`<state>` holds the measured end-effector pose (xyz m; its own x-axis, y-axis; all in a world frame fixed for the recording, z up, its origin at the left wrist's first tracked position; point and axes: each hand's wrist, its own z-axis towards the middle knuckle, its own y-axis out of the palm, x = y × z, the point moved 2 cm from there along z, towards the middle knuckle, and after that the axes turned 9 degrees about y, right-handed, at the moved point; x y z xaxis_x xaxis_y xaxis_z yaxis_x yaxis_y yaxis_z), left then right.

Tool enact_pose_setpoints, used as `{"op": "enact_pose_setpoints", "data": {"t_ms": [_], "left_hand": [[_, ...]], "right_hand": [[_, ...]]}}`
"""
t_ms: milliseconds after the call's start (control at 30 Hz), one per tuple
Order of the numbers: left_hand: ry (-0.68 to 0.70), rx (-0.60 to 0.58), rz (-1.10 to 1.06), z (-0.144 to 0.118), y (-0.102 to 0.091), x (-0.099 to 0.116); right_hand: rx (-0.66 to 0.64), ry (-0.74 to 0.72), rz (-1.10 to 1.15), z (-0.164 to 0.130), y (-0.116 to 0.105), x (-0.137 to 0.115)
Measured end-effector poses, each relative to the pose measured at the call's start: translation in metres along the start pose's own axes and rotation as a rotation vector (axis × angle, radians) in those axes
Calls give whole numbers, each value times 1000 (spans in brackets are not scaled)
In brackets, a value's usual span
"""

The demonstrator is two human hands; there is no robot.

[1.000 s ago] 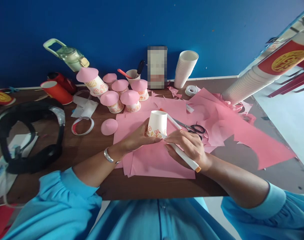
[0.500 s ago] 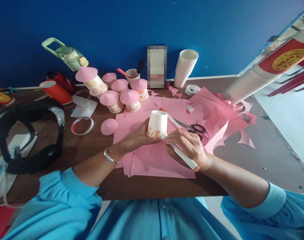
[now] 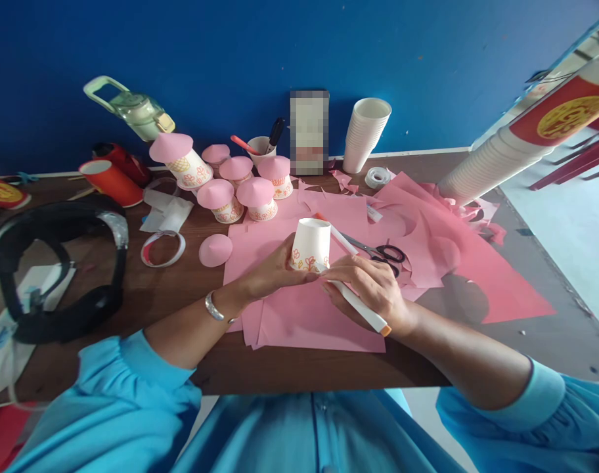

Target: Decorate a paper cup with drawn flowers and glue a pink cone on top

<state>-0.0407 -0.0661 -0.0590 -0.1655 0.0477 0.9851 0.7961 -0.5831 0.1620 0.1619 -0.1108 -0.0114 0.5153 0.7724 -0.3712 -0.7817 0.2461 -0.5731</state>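
My left hand [image 3: 274, 266] is wrapped round a white paper cup [image 3: 311, 240], which has orange and yellow flowers drawn around its lower part. In my right hand [image 3: 371, 282] is a white marker [image 3: 361, 307] with an orange end, its tip at the lower right of the cup. Beneath both hands lie pink paper sheets [image 3: 319, 322]. Black-handled scissors [image 3: 388, 254] rest just beyond my right hand, beside another white marker [image 3: 343, 239]. To the left stand several decorated cups [image 3: 228, 211] with pink paper cones on top. A loose pink cone [image 3: 215, 250] lies near them.
At the back are a stack of white cups [image 3: 361, 141], a tape roll [image 3: 377, 177] and a cup of pens [image 3: 260, 148]. Cut pink sheets [image 3: 516, 295] spread rightward. A black headband device [image 3: 115, 263], red cup [image 3: 110, 182] and green bottle [image 3: 136, 112] occupy the left.
Cut pink sheets on the right have shifted and now lie flatter, reaching further right and toward me. Both hands, the cup and the marker look almost unchanged.
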Motion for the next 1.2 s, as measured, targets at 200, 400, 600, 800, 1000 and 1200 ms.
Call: {"op": "enact_pose_setpoints", "data": {"t_ms": [200,400,600,800,1000,1200], "left_hand": [[-7,3,16,0,0,3],[-1,-6,-32,1,1,4],[5,21,-95,2,7,11],[16,15,-96,2,8,13],[27,6,-122,3,9,20],[31,42,-240,1,13,26]], "right_hand": [[13,27,-5,0,-1,0],[20,39,-12,1,-3,0],[14,57,-2,1,-4,1],[2,60,-14,3,-5,-1],[53,26,88,2,-7,-5],[75,14,89,2,-10,-3]]}}
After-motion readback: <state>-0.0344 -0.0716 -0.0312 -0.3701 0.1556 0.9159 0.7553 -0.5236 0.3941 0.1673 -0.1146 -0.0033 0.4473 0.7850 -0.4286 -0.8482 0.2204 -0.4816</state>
